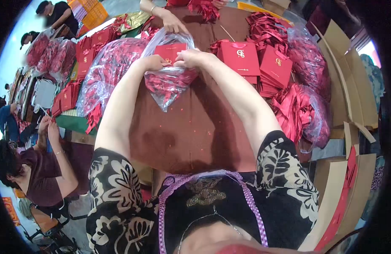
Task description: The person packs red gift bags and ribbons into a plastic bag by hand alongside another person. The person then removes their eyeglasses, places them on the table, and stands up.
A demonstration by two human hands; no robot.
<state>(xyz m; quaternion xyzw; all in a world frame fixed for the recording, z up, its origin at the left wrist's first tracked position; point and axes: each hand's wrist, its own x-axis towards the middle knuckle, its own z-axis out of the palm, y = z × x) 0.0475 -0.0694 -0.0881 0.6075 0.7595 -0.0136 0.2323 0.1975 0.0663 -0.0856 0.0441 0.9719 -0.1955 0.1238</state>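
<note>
A clear plastic bag (166, 101) filled with red ribbon-like material lies on the brown tabletop in front of me. At its mouth is a flat red gift bag (172, 48) with gold print. My left hand (155, 62) is closed at the gift bag's lower left edge, and my right hand (189, 58) pinches its lower right side. Whether they also grip the plastic is hidden. Across the table, a co-worker's hand (173, 22) touches the plastic bag's far rim.
Stacked red gift bags (240, 59) and ribbon bundles (290, 110) lie to the right, with open cardboard boxes (341, 80) beyond. Left of my arms stands another large filled plastic bag (113, 63). A co-worker (47, 169) sits at the left; others are farther back.
</note>
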